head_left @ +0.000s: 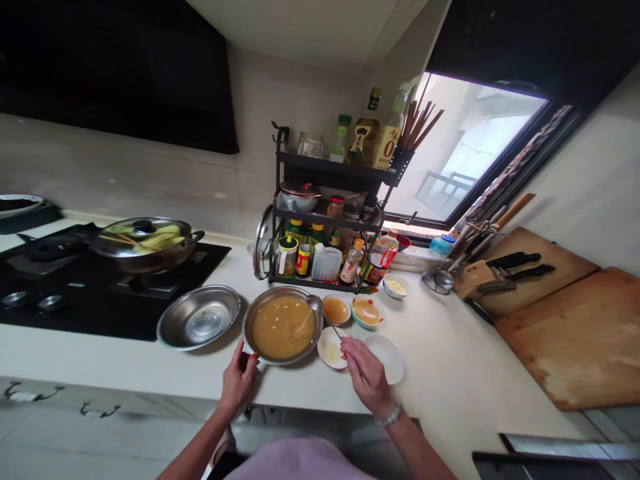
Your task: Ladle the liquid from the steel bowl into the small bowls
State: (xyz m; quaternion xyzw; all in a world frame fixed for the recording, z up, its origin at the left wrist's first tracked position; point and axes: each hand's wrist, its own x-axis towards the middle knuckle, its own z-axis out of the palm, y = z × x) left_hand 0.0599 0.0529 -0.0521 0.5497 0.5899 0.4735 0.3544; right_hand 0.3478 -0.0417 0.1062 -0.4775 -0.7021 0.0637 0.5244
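A metal basin [245, 333] holds a brown, cloudy liquid with pale bits floating in it. My left hand [239, 380] grips its near left rim, thumb on the edge and fingers curled beneath. In my right hand [367, 373] is the thin handle of a ladle [314, 303], its bowl over the basin's right side. Below that bowl, the liquid's surface looks stirred or splashed. Under the handle sits a small white bowl [330, 353] with some pale residue. Behind it are two small bowls of orange-brown liquid, one brown-toned [337, 311] and one green-sided [367, 312].
An empty metal basin [200, 319] stands left, beside the stove [100, 307] with a lidded pan [145, 247]. A white dish [387, 360] lies by my right hand. Behind rise a black spice rack [325, 217] and a small bowl [397, 286]. Knives [515, 260] and cutting boards [565, 333] are right.
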